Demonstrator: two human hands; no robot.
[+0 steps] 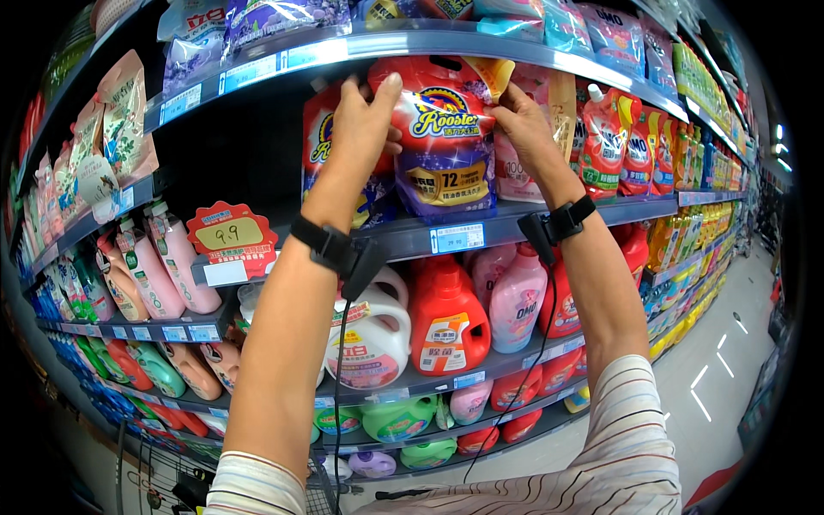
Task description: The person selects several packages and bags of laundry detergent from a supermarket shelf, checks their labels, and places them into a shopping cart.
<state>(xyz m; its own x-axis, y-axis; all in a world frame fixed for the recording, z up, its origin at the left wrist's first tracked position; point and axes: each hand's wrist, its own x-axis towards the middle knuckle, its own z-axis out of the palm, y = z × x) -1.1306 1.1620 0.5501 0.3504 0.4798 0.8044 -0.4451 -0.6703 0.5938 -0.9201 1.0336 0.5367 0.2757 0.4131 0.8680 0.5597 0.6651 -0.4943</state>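
Note:
A red and purple Rooster laundry detergent pouch (445, 151) stands upright at the front of a shelf, facing me. My left hand (368, 116) holds its left edge, thumb up along the front and fingers curled at the side. At the upper right corner, below the yellow flap, my right hand (523, 122) pinches the pouch. A second pouch of the same design (317, 138) stands to the left, partly hidden behind my left hand and forearm. To the right, a pink pouch (515, 167) is partly covered by my right hand.
The shelf edge (399, 241) carries price labels. Overhead, another shelf edge (386, 44) runs close above my hands. Red OMO pouches (605, 148) stand farther right. Large detergent bottles (450, 322) fill the shelf below. A red price sign (232, 241) juts out at left. Cables hang from both wrist straps.

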